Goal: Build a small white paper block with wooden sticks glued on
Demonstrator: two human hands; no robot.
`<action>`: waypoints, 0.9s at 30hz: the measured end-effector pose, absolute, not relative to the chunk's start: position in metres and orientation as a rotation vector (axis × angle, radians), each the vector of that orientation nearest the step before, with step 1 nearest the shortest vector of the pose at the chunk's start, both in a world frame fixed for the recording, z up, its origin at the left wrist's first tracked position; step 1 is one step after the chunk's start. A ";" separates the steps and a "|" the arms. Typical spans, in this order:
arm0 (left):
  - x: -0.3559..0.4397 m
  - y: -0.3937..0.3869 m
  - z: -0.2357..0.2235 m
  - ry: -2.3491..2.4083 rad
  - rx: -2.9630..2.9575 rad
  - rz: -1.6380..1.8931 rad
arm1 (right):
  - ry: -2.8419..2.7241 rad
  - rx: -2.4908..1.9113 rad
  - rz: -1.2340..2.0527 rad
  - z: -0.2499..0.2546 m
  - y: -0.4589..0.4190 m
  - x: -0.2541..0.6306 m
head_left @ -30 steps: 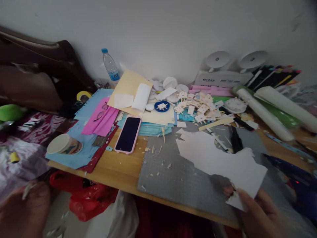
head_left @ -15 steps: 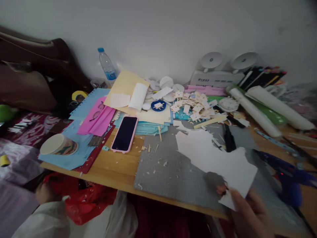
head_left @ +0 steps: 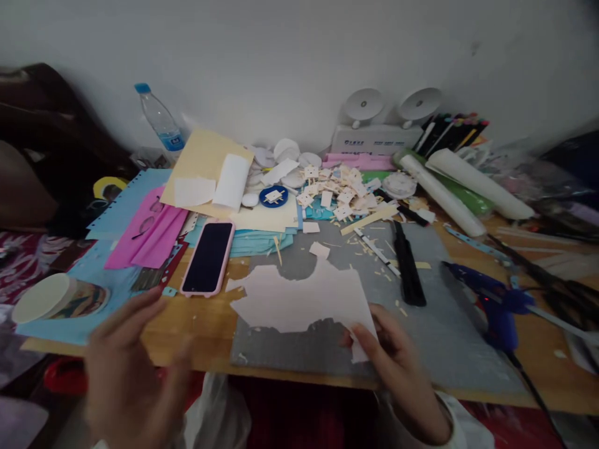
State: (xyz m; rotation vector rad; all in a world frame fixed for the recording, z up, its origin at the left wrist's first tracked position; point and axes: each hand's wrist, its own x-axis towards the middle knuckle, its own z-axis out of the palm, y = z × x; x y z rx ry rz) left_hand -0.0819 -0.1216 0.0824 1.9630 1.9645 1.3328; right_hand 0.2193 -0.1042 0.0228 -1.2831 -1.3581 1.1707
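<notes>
A wide, irregularly cut white paper sheet (head_left: 304, 299) is being held over the near part of a flat grey cutting mat (head_left: 425, 355). Its right-hand corner is being pinched between the thumb and fingers of the right hand (head_left: 381, 343). The left hand (head_left: 135, 374) is being held raised near the front edge of the light brown wooden table (head_left: 206, 330), well apart from the sheet; its fingers are being kept spread, with the thumb apart from them, and are being blurred by motion.

Just beyond the sheet, a small white paper scrap (head_left: 319, 250) is lying on the mat. To the right, a long black plastic-handled tool (head_left: 409, 268) and a slim white pen-like stick (head_left: 377, 252) are being supported by the mat, with thin pale slivers being scattered around them. Farther right, a dark blue glue gun (head_left: 498, 302) with a small red light is lying on its side.

Behind the mat, a heap of small cream-coloured flat pieces (head_left: 346, 187) is being piled up beside a round dark blue disc (head_left: 274, 196), on which one similar piece is being carried. To the left, a black-screened phone in a pink case (head_left: 208, 259) is resting on the wood, and a white paper cup with a printed side (head_left: 60, 299) is being supported by light blue sheets (head_left: 75, 330).
</notes>
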 end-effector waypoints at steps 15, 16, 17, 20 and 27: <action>0.012 -0.048 0.063 1.386 2.693 0.497 | -1.668 -1.755 0.110 0.021 -0.078 0.283; 0.009 -0.049 0.062 1.403 2.695 0.501 | -1.711 -1.814 -0.028 0.020 -0.068 0.287; 0.006 -0.050 0.060 1.420 2.695 0.501 | -1.758 -1.890 -0.128 0.019 -0.058 0.288; -0.002 -0.051 0.054 1.469 2.689 0.501 | -1.916 -2.204 -0.266 0.019 -0.036 0.287; -0.012 -0.056 0.044 1.493 2.634 0.448 | -1.972 -2.458 -0.280 0.018 -0.016 0.291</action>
